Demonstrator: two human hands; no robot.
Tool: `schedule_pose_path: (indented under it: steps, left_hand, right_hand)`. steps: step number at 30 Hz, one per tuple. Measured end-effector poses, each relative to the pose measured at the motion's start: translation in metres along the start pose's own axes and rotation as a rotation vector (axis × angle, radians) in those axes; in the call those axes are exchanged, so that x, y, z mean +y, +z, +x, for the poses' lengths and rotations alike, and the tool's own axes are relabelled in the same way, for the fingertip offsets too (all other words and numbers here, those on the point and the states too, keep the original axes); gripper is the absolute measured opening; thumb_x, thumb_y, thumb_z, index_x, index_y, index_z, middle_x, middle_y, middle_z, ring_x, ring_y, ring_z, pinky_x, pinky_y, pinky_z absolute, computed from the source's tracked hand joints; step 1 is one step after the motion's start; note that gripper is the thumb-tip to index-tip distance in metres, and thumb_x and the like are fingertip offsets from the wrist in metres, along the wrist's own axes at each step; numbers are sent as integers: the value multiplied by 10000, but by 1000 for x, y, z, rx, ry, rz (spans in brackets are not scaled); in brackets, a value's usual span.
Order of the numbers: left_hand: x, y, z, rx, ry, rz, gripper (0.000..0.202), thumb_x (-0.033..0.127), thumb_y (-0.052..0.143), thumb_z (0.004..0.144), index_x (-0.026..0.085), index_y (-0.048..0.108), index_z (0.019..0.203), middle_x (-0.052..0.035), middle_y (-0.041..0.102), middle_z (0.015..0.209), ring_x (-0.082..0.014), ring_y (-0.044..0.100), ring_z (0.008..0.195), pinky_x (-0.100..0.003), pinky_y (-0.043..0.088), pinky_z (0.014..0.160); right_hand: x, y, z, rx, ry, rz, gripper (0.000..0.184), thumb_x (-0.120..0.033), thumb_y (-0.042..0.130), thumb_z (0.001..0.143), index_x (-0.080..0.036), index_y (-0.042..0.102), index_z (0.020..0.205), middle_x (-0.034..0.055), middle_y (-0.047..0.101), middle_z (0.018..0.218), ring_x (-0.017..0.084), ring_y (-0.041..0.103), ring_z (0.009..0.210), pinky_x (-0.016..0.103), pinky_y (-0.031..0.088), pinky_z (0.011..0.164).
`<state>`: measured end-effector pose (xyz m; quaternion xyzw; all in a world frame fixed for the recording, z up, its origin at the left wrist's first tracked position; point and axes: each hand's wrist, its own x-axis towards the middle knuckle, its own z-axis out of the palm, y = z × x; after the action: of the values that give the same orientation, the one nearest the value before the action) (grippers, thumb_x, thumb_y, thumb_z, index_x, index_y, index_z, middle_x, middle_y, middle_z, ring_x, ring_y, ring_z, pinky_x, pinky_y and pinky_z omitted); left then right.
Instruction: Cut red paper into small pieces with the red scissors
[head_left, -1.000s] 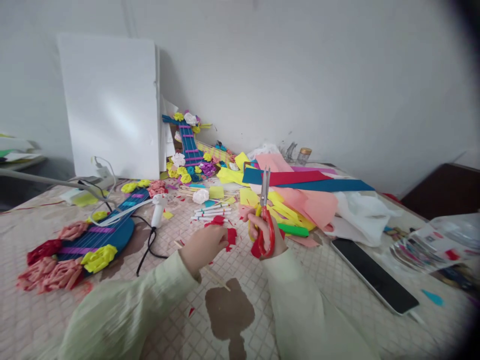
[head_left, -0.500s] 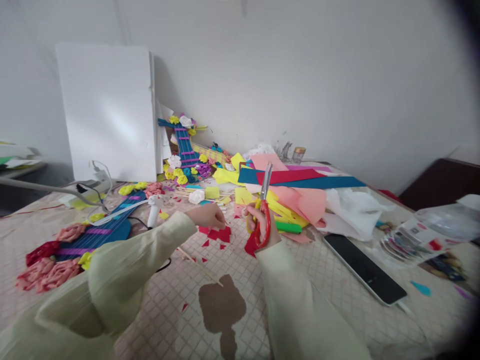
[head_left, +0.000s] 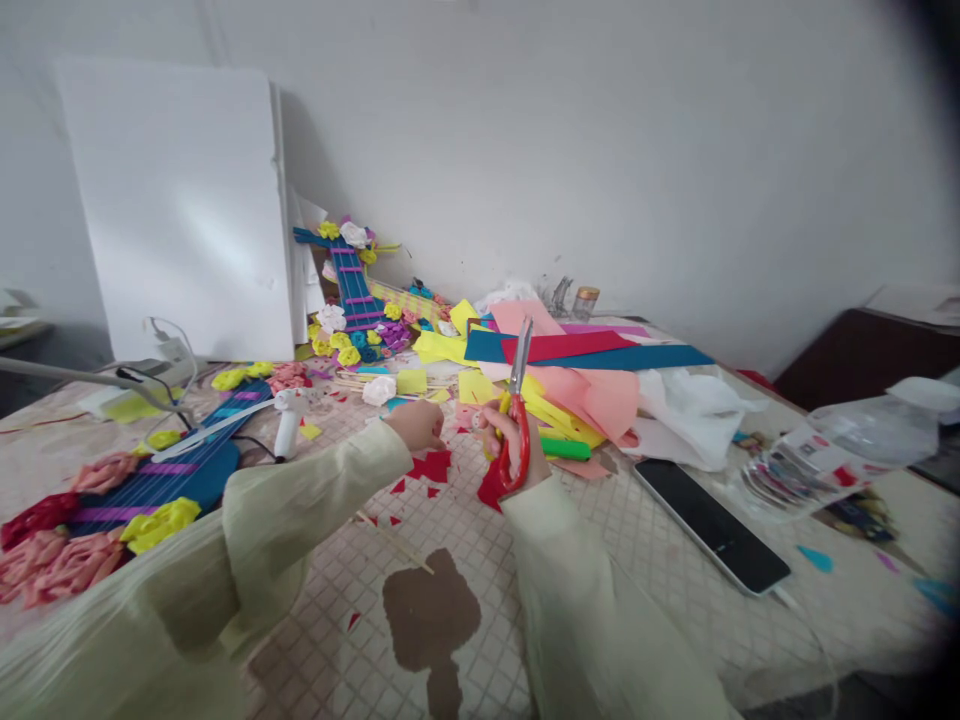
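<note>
Red-handled scissors stand near the middle of the table, blades together and pointing up towards the far edge. The right hand is clamped on them, fingers through the loops. A bit of red paper shows under that hand.

The left hand is just beside the right, with a small gap between them, fingers curled in above a scatter of red scraps. Whether it pinches a scrap cannot be told. Both sleeves are pale green.

Behind the scissors, towards the far edge, lies a heap of paper sheets in blue, red, pink and yellow, with a green marker at its near side. A white bag lies right of the heap, and a dark tablet lies flat nearer the right edge. A small jar stands at the far edge against the wall.

Near the left edge lies a blue paper guitar trimmed with paper flowers (red, pink, yellow). A white glue gun stands just right of it. A second blue guitar leans on the wall at the far edge, beside a white board. A thin stick lies near the front edge, next to a brown patch in the checked cover.
</note>
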<state>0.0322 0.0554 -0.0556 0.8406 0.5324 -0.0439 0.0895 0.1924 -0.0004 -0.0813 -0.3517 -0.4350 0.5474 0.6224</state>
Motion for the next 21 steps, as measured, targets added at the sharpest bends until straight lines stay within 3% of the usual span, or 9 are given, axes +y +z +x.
schedule_pose_path:
  steps: [6,11,16,19,21]
  left_hand:
    - [-25,-17,-28,33,59,42,176,250,524,774,202,679,844,-49,697,901,-192,619,843,-259,429,715]
    - [-25,-9,-52,24,89,93,217,242,608,729,197,666,932,-78,666,1002,-226,605,937,-291,436,796]
    - [-25,-3,-54,56,59,151,192,75,494,748,161,664,738,-122,678,887,-265,619,894,-373,430,810]
    - [-34,-10,-53,111,22,147,227,74,445,769,147,659,761,-143,676,913,-282,613,905,-422,410,834]
    - [-42,-15,-54,132,5,114,200,114,469,768,157,661,805,-127,674,951,-273,606,924,-401,412,830]
  right_hand:
    - [2,1,1,23,27,5,243,-354,645,683,-172,486,704,-70,457,496,19,306,334,163,205,337]
    - [4,1,2,37,12,-1,226,-331,637,700,-161,489,696,-55,504,550,8,314,341,154,208,333]
    - [6,-1,3,38,16,-9,226,-333,638,692,-166,487,704,-65,484,528,16,316,338,159,233,334]
    - [6,-2,4,39,16,-7,235,-338,648,677,-169,487,708,-57,508,574,13,318,351,161,224,333]
    - [6,-2,4,42,21,-9,244,-343,655,671,-170,487,706,-60,499,570,10,306,347,161,209,326]
